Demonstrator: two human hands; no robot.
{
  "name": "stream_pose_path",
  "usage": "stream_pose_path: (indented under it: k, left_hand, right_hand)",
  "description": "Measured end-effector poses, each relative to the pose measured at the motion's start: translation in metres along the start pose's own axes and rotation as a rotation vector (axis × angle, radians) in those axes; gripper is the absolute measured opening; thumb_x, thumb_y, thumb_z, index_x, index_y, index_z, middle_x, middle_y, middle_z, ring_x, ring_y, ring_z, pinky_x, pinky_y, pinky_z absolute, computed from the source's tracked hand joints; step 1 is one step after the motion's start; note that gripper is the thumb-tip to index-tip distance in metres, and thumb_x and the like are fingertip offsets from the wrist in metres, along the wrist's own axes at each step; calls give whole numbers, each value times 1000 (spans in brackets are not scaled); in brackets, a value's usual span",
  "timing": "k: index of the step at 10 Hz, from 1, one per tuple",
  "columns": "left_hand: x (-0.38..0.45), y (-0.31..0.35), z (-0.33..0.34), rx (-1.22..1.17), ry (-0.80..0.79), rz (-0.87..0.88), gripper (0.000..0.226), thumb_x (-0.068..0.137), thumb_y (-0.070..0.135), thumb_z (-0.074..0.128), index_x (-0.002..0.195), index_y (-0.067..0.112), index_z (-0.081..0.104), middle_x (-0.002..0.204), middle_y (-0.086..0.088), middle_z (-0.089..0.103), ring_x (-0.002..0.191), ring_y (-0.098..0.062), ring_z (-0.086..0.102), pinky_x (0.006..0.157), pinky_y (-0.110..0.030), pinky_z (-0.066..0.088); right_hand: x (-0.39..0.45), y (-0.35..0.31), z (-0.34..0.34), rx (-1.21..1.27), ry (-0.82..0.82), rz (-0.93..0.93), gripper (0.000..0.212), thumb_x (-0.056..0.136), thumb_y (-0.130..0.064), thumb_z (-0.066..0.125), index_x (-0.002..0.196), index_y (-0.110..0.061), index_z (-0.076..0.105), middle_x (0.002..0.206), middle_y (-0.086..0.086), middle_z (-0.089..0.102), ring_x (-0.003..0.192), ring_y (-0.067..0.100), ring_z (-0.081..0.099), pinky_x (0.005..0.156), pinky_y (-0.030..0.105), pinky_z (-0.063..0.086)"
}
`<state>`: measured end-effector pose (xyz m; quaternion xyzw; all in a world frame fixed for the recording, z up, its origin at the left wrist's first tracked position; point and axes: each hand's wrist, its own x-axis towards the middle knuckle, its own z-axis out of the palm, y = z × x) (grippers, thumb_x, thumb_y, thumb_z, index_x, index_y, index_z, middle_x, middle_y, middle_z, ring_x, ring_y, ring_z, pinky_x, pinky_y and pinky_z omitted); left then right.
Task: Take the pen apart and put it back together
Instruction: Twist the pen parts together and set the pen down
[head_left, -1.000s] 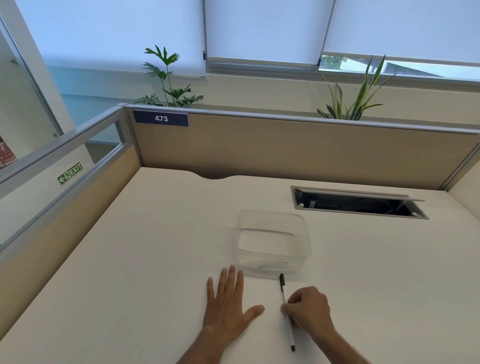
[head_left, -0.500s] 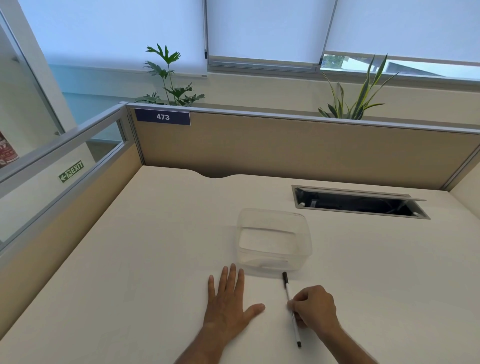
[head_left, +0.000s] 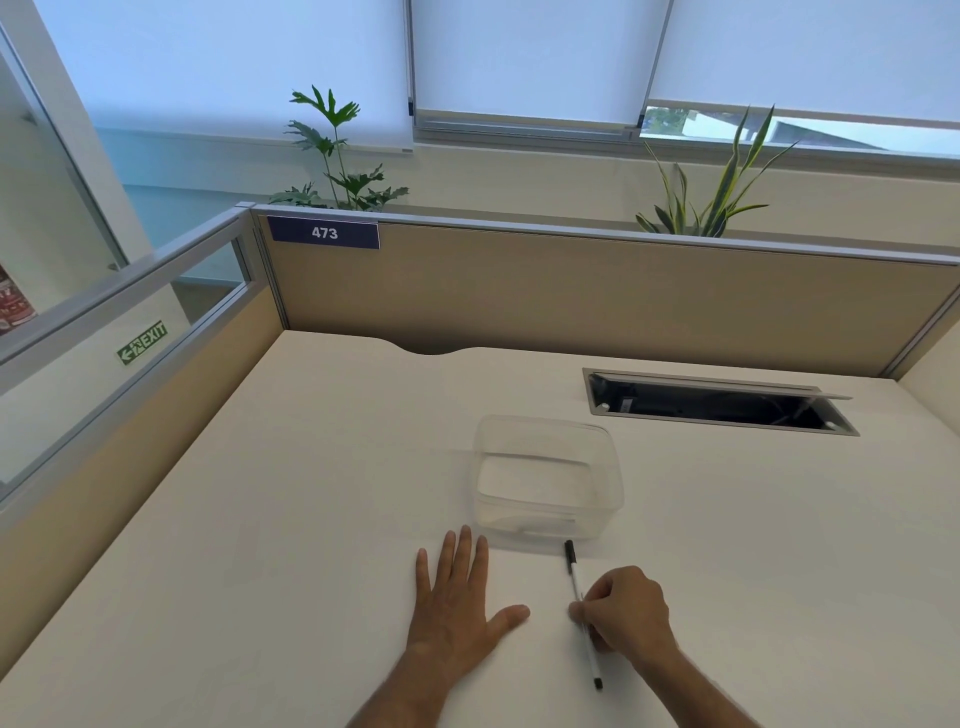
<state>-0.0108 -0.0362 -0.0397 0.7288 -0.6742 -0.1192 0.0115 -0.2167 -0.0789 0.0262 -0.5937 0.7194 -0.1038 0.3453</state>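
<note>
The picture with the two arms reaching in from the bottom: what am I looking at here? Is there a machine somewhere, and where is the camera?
No machine here. A person wears a wide-angle camera on the head, looking forward and down, so the arms entering from the bottom are that person's own.

The left hand lies flat on the pale desk, fingers straight, holding nothing. The right hand has its fingers curled round the middle of a pen, which lies on the desk with its black cap end pointing away. The pen looks whole; taking it apart has not begun.

Just beyond the hands stands a clear plastic container with no lid, which looks empty. Farther right is an open cable slot in the desk. Behind it all, a partition carries a label reading 473, with two plants and a window beyond.
</note>
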Motion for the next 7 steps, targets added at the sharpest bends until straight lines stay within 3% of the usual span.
stream_pose_path:
  k: [2,5,7]
  left_hand:
    - [1,0,0,17,-20,-1,108,71,88,5,153,19,-10,162,-5,-20,148,-23,-22,112,-54,-25]
    - [3,0,1,33,-30,-10,106,74,87,6,153,19,-11,163,-5,-19,148,-24,-21,116,-57,-15]
    - [1,1,-1,1,-39,-15,103,79,86,14,153,19,-11,163,-6,-19,148,-23,-21,117,-58,-15]
  right_hand:
    - [4,0,-1,67,-10,15,10,63,-6,73,54,-10,74,50,4,73,50,21,72,64,40,65]
    - [10,11,-4,176,11,51,21,65,2,62,51,-9,72,46,7,70,41,25,70,49,38,63]
    - [13,16,-3,209,-13,41,20,66,2,62,50,-7,71,45,10,67,35,24,62,49,41,63]
